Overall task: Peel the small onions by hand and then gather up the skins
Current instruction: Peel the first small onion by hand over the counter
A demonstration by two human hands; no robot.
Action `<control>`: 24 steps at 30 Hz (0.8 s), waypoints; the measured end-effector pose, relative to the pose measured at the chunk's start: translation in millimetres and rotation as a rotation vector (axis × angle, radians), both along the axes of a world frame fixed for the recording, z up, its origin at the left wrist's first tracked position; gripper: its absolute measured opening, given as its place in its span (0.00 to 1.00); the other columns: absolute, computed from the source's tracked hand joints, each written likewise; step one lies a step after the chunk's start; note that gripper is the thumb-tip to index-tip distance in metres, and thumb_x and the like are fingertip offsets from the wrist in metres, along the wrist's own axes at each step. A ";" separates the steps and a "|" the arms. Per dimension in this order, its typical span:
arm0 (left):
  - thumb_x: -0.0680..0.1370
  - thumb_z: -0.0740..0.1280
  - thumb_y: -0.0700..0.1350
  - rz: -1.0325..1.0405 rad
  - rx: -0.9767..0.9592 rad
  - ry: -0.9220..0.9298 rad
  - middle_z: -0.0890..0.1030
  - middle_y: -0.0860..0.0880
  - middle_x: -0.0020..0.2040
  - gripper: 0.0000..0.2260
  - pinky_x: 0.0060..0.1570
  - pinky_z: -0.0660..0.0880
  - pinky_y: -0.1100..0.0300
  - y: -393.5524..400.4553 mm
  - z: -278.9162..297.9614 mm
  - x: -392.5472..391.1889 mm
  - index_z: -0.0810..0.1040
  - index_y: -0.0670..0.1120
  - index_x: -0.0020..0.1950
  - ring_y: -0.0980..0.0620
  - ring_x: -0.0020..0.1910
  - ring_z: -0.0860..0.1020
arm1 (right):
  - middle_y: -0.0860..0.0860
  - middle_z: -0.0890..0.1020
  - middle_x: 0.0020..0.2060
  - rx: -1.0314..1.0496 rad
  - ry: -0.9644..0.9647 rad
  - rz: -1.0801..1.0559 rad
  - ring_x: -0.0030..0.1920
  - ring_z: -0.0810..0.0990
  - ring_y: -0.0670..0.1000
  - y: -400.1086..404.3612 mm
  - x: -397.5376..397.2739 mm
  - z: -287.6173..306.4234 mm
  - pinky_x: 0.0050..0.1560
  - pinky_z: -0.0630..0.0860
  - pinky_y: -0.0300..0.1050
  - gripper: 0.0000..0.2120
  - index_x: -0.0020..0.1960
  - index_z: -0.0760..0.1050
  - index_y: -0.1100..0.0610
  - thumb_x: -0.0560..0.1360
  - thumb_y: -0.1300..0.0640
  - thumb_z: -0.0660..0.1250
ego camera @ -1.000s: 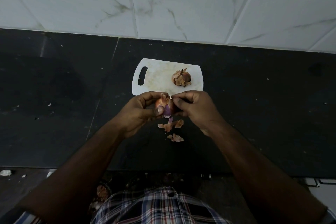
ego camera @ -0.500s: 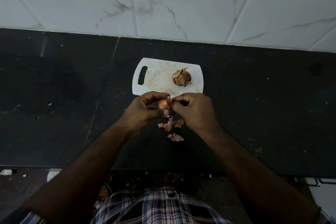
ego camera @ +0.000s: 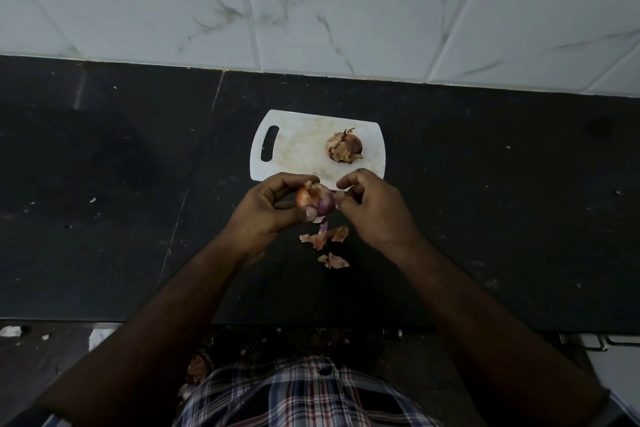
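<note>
My left hand (ego camera: 268, 206) grips a small onion (ego camera: 316, 199) above the black counter; its skin is partly off, with purple flesh bare on the right side. My right hand (ego camera: 372, 206) is just right of the onion, fingers curled, thumb and forefinger pinched near its side; whether a scrap of skin sits between them is unclear. A second onion (ego camera: 344, 146), still in its papery skin, lies on the white cutting board (ego camera: 298, 149). Several torn skin pieces (ego camera: 325, 237) lie on the counter below my hands.
The black counter (ego camera: 502, 218) runs the full width, backed by a white marbled tile wall (ego camera: 346, 7). Its front edge lies near my checked shirt (ego camera: 298, 395). A drawer handle (ego camera: 602, 343) shows at the lower right.
My right hand has pulled a little to the right, off the onion. More purple flesh shows on the onion's right side. The left hand has stayed in place.
</note>
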State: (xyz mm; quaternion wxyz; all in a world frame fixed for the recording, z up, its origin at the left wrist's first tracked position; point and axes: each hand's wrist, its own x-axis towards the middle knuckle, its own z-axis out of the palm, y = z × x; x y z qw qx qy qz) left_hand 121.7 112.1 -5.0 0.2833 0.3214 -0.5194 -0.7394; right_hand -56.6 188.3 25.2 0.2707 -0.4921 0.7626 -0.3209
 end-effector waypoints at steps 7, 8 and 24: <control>0.68 0.73 0.34 -0.010 0.068 0.048 0.81 0.45 0.64 0.23 0.57 0.81 0.54 -1.6 0.5 1.9 0.78 0.42 0.62 0.42 0.57 0.81 | 0.50 0.84 0.50 0.008 -0.457 -0.049 0.47 0.85 0.50 1.9 -2.6 -1.2 0.47 0.84 0.48 0.09 0.56 0.81 0.56 0.81 0.63 0.64; 0.68 0.73 0.33 -0.012 0.079 0.057 0.81 0.45 0.64 0.22 0.56 0.81 0.54 -1.2 0.4 1.3 0.79 0.42 0.61 0.42 0.56 0.82 | 0.50 0.84 0.50 -0.011 -0.472 -0.037 0.46 0.86 0.49 1.6 -0.6 -0.6 0.47 0.84 0.48 0.09 0.58 0.81 0.56 0.79 0.61 0.67; 0.71 0.70 0.31 0.005 0.253 0.178 0.83 0.45 0.58 0.19 0.47 0.82 0.58 -3.1 -5.0 5.4 0.78 0.42 0.60 0.48 0.52 0.84 | 0.44 0.84 0.54 -0.052 -0.181 0.004 0.48 0.81 0.37 2.6 -1.0 -8.0 0.53 0.79 0.37 0.11 0.59 0.82 0.55 0.77 0.58 0.70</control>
